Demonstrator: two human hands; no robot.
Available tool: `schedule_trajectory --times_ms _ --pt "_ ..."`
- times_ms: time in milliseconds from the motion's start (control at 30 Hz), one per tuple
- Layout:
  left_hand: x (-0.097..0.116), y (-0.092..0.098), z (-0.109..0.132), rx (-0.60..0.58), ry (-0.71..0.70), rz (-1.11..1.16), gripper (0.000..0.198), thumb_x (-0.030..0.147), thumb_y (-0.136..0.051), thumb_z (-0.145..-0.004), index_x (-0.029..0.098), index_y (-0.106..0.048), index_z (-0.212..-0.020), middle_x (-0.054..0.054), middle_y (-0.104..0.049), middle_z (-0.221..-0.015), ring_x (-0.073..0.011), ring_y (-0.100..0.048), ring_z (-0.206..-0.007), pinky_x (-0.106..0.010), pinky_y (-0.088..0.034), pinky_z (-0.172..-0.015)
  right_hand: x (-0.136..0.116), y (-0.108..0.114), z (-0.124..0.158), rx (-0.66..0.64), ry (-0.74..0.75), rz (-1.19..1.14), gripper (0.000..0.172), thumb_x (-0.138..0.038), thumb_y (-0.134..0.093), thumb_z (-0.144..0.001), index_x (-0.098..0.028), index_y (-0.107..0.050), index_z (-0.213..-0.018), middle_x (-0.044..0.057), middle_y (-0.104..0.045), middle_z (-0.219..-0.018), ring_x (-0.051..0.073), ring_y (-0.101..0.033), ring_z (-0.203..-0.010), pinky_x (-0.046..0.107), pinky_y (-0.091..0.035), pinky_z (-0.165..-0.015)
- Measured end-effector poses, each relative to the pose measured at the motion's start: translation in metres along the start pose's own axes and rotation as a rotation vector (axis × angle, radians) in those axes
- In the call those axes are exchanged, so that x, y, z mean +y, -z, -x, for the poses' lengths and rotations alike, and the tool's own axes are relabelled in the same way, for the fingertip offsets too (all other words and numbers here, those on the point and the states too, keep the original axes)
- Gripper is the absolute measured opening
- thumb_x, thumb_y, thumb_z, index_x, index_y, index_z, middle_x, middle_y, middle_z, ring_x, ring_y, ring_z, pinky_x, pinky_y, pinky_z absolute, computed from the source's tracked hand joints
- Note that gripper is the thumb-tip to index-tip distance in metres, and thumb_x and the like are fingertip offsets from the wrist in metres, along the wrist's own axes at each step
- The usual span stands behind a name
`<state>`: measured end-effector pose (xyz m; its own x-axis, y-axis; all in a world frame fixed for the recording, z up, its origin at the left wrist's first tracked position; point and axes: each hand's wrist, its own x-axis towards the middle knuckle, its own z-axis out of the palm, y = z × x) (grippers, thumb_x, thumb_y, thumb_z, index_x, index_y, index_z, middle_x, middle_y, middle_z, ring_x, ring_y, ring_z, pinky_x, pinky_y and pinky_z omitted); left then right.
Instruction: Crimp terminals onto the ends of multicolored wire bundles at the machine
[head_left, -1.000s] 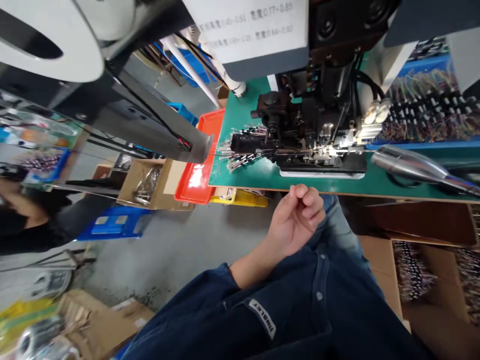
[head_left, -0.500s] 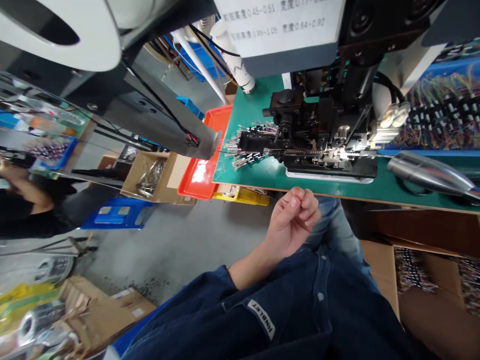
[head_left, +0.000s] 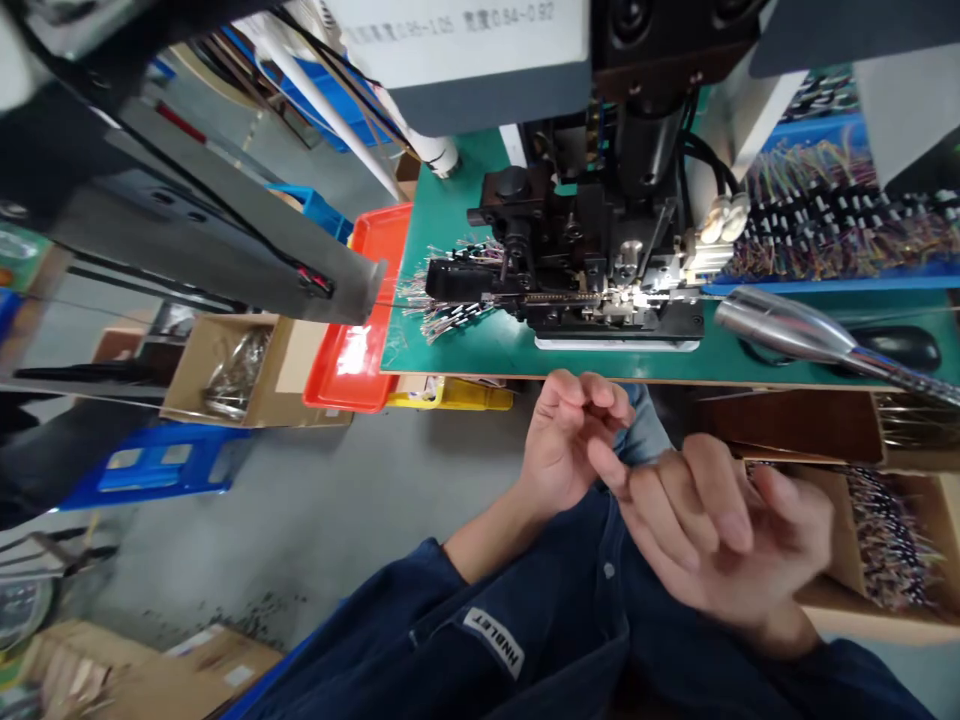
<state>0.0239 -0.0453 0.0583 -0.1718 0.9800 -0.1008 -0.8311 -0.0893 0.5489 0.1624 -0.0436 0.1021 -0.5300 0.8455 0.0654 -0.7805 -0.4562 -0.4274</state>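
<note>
Just in front of the green table's edge, my left hand [head_left: 568, 440] has its fingers curled and parted, with nothing visible in it. My right hand [head_left: 724, 530] is raised beside it at the right, palm up, fingers bent and spread, and nothing shows in it. The little finger of my right hand comes close to my left hand; whether they touch is unclear. Beyond both hands a black and metal machine [head_left: 622, 300] stands on the green table [head_left: 457, 345]. Thin wires with pale tips [head_left: 450, 318] fan out at its left end.
A red tray [head_left: 349, 365] and a yellow bin [head_left: 476, 396] lie left of the table corner. A metal nozzle [head_left: 784, 322] lies at the right, before a blue tray of wires [head_left: 840, 215]. Cardboard boxes with wires [head_left: 889, 540] stand lower right. A metal arm [head_left: 247, 225] extends at upper left.
My right hand has come up from the lower right to beside my left hand. The fingers of my left hand have parted. The view has shifted, so the machine appears further left.
</note>
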Motion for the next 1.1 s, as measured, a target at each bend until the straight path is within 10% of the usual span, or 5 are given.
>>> schedule_trajectory --times_ms 133,433,667,800,1100 --pt "-0.009 0.002 -0.005 -0.095 -0.105 -0.077 0.045 0.052 -0.089 -0.094 0.025 -0.055 -0.084 0.005 -0.054 -0.073 -0.0118 -0.055 -0.064 -0.026 -0.054 -0.067 0.015 0.007 -0.008 -0.068 0.022 -0.092 0.058 -0.064 -0.051 -0.108 -0.025 -0.048 -0.065 -0.008 -0.032 -0.05 0.011 -0.034 -0.043 0.046 -0.067 -0.087" --pt "-0.012 0.004 -0.016 -0.259 -0.274 -0.149 0.047 0.046 -0.079 -0.103 0.024 -0.043 -0.083 0.007 -0.05 -0.069 -0.0091 -0.042 -0.051 -0.024 -0.047 -0.058 0.018 0.015 -0.01 -0.024 -0.101 -0.333 0.06 -0.062 -0.06 -0.105 -0.026 -0.04 -0.062 -0.009 -0.032 -0.05 0.011 -0.034 -0.045 0.051 -0.062 -0.112" --pt "-0.016 0.006 -0.024 -0.345 -0.373 -0.134 0.043 0.047 -0.077 -0.105 0.025 -0.046 -0.086 0.009 -0.047 -0.064 -0.0085 -0.038 -0.044 -0.025 -0.044 -0.055 0.024 0.013 -0.012 0.012 -0.095 -0.347 0.06 -0.063 -0.056 -0.109 -0.025 -0.04 -0.065 -0.008 -0.036 -0.048 0.011 -0.034 -0.041 0.038 -0.064 -0.078" --pt "-0.02 0.006 -0.024 -0.344 -0.398 -0.14 0.043 0.049 -0.081 -0.102 0.026 -0.048 -0.087 0.01 -0.045 -0.061 -0.0086 -0.037 -0.044 -0.026 -0.047 -0.058 0.028 0.015 -0.015 -0.124 0.118 -0.063 0.062 -0.068 -0.044 -0.111 -0.023 -0.057 -0.071 -0.005 -0.039 -0.051 0.013 -0.044 -0.043 0.029 -0.041 -0.05" --pt "-0.019 0.005 -0.023 -0.322 -0.428 -0.104 0.046 0.046 -0.087 -0.097 0.026 -0.047 -0.089 0.012 -0.043 -0.062 -0.0055 -0.032 -0.04 -0.023 -0.044 -0.057 0.029 0.018 -0.018 -0.252 0.188 0.107 0.064 -0.067 -0.035 -0.113 -0.022 -0.064 -0.078 -0.004 -0.044 -0.053 0.014 -0.049 -0.045 0.034 -0.043 -0.061"
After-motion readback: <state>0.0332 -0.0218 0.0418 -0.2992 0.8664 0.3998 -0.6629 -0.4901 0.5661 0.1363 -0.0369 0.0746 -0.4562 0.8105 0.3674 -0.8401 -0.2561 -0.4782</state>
